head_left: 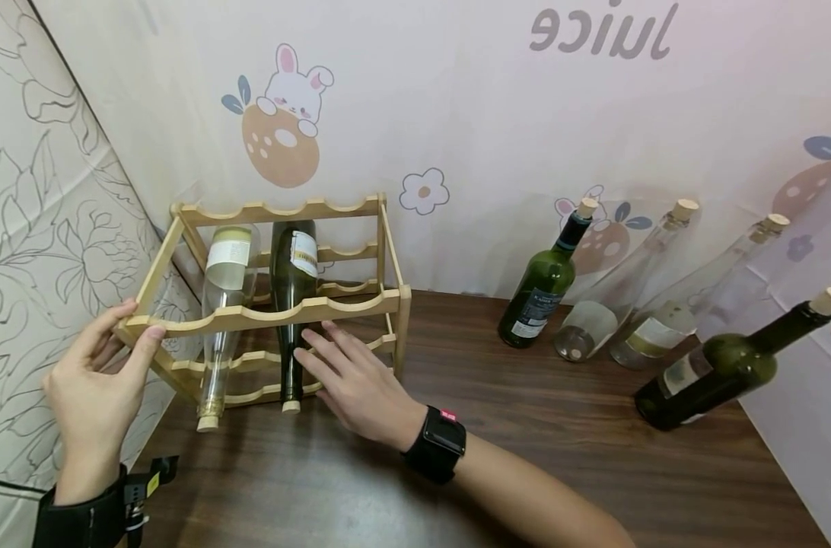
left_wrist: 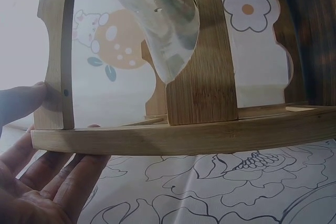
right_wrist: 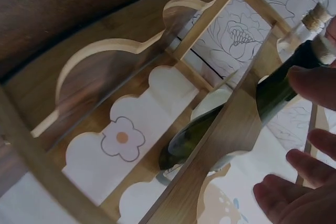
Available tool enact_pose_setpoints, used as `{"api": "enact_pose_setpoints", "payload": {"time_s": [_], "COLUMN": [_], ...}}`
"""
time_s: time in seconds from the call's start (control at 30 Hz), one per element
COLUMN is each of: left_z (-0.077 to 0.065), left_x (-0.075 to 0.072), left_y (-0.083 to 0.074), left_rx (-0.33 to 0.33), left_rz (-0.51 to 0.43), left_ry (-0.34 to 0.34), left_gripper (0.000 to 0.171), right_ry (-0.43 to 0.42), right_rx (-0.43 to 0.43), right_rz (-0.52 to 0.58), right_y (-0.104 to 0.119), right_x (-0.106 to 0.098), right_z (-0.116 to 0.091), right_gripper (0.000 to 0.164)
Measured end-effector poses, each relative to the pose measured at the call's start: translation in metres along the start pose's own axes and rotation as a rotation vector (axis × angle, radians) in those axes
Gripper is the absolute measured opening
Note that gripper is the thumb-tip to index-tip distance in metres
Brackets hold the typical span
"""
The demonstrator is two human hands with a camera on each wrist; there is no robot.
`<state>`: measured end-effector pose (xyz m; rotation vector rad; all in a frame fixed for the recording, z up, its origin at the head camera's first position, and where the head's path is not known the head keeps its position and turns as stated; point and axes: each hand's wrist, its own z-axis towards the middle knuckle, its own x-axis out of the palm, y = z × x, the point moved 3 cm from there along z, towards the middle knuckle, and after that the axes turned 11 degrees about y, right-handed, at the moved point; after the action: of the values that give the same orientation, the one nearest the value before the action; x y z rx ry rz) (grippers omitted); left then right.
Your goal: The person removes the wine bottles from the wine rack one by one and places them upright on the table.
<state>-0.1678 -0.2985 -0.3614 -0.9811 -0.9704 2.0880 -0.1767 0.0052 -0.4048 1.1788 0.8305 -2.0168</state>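
Note:
A wooden wine rack (head_left: 350, 306) stands on the brown table with two corked bottles lying in its upper tier, necks toward me. My left hand (head_left: 93, 388) grips the rack's front left corner, thumb on the front rail. In the left wrist view, its fingers (left_wrist: 79, 182) reach round the side bar. A clear bottle (head_left: 229, 262) lies in the leftmost slot. Beside it is a dark green bottle (head_left: 294, 281) with a white label. My right hand (head_left: 367, 392) is at this green bottle's neck, fingers spread; the thumb (right_wrist: 315, 85) overlaps the neck in the right wrist view.
Right of the rack, a green bottle (head_left: 537, 297), two clear bottles (head_left: 587, 327) (head_left: 655, 335) and another dark green bottle (head_left: 720, 369) stand upright with corks. A printed curtain (head_left: 456, 99) hangs behind the table (head_left: 498, 426); a floral sheet (head_left: 39, 251) hangs at left.

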Motion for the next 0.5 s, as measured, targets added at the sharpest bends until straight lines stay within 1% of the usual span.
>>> {"api": "enact_pose_setpoints", "payload": {"time_s": [0.1, 0.2, 0.23, 0.33, 0.5], "left_z": [0.000, -0.001, -0.001, -0.003, -0.002], "left_x": [0.002, 0.001, 0.000, -0.002, -0.001], "left_y": [0.000, -0.002, -0.002, -0.004, -0.003], "left_rx": [0.017, 0.032, 0.032, 0.029, 0.027], "left_rz": [0.007, 0.014, 0.025, 0.019, -0.005], "left_ry": [0.001, -0.006, -0.008, -0.009, 0.000], "left_gripper": [0.042, 0.043, 0.042, 0.042, 0.042], "right_ry": [0.029, 0.077, 0.088, 0.106, 0.112], "right_rx": [0.033, 0.042, 0.038, 0.018, 0.001], "right_rz": [-0.010, -0.004, -0.002, -0.003, -0.008], "right_y": [-0.001, 0.000, 0.001, 0.001, -0.003], "right_x": [0.004, 0.009, 0.011, 0.015, 0.020], "right_z": [0.010, 0.020, 0.023, 0.030, 0.034], "right_gripper": [0.057, 0.055, 0.055, 0.055, 0.053]}}
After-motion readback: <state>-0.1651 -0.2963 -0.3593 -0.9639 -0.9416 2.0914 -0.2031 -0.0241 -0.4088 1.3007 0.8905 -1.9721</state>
